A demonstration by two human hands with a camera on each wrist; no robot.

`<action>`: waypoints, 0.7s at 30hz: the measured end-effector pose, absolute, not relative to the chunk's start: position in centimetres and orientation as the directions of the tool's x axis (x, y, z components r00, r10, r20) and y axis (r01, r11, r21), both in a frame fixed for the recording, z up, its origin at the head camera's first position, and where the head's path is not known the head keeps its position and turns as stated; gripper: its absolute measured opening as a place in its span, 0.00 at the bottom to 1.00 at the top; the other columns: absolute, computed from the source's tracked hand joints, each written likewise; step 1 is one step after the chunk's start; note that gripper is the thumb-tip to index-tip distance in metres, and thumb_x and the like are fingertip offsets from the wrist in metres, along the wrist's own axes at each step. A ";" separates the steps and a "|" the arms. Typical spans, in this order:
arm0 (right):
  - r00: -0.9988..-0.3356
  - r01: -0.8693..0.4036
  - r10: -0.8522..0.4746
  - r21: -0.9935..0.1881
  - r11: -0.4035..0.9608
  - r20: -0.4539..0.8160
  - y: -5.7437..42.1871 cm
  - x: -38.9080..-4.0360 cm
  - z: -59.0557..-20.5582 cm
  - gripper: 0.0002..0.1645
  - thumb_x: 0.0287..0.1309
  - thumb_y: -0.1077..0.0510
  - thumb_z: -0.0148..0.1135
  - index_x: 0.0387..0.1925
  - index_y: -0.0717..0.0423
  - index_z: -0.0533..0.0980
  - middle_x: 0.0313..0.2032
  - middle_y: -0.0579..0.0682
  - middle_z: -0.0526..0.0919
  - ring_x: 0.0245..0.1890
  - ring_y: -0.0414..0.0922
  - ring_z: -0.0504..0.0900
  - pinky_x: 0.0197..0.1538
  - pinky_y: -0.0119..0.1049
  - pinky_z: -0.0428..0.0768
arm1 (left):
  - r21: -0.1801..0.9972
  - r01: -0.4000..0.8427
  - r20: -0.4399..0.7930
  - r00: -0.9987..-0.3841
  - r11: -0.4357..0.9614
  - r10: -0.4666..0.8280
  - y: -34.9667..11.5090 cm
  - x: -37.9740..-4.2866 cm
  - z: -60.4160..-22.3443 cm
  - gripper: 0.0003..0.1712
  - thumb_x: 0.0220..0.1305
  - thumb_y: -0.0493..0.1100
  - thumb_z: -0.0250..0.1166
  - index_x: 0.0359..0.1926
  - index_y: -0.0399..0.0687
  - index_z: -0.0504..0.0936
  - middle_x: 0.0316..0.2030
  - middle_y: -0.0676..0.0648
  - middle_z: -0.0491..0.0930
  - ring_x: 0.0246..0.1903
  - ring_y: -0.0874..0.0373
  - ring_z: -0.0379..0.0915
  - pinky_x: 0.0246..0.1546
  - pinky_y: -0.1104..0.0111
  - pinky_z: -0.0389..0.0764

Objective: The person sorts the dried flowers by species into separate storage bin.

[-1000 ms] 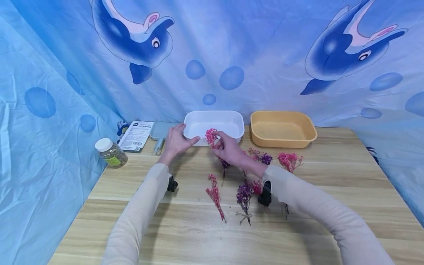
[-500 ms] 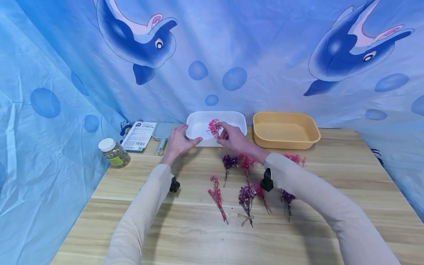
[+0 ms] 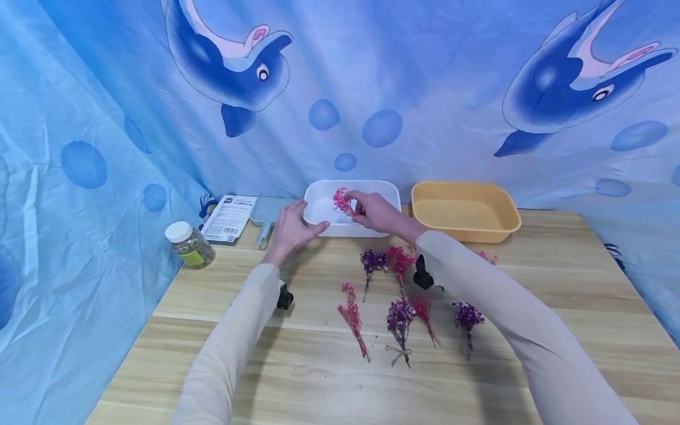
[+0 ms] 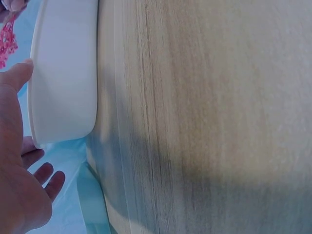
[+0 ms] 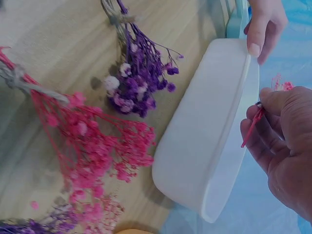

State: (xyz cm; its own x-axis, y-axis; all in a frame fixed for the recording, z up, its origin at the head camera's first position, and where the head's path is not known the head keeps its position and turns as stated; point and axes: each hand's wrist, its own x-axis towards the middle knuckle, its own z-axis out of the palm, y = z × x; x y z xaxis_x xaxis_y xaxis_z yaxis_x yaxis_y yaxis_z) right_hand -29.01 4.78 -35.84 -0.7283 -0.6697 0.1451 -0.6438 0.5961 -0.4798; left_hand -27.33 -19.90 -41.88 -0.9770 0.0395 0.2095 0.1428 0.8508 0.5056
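My right hand (image 3: 374, 213) pinches a small bunch of pink dried flowers (image 3: 342, 202) by its stems over the white plastic basin (image 3: 356, 230). The blossoms point left and up, and in the right wrist view a bit of the pink stem (image 5: 253, 127) pokes out below the thumb. My left hand (image 3: 293, 228) holds the basin's near left corner. Its thumb (image 4: 20, 73) lies at the front rim and its fingers reach round the left end. Nearer me on the table are a purple bunch (image 3: 373, 260) and a pink bunch (image 3: 400, 258), both tied with twine.
More pink (image 3: 353, 313) and purple (image 3: 399, 317) bunches lie closer to me on the wooden table (image 3: 297, 378). A yellow basin (image 3: 467, 236) stands right of the white one. At left are a white-lidded jar (image 3: 192, 247), a printed packet (image 3: 228, 218) and a pale blue dustpan (image 3: 264, 231).
My right hand has carried the pink bunch from the basin's front rim to over its inside, uncovering the bunches beneath the arm. The left hand keeps its place; the head view shifts slightly.
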 end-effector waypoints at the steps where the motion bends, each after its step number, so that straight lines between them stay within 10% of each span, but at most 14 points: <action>1: -0.725 -0.648 -0.675 -0.469 0.600 0.138 4.7 -29.2 -35.7 0.33 0.64 0.67 0.65 0.68 0.61 0.66 0.34 0.52 0.83 0.32 0.46 0.81 0.40 0.39 0.81 | 0.504 0.144 0.211 -0.977 0.852 0.040 -19.9 -27.4 -41.9 0.54 0.56 0.69 0.68 0.70 0.35 0.68 0.71 0.38 0.64 0.68 0.41 0.56 0.65 0.47 0.63; 21: -0.722 -0.648 -0.690 -0.406 0.645 0.056 4.3 -31.6 -35.6 0.30 0.64 0.66 0.65 0.67 0.58 0.70 0.34 0.52 0.83 0.35 0.46 0.81 0.42 0.38 0.81 | 0.511 0.161 0.231 -0.972 0.844 0.046 -18.9 -27.8 -41.3 0.53 0.55 0.68 0.69 0.69 0.34 0.68 0.70 0.38 0.65 0.67 0.41 0.57 0.64 0.47 0.65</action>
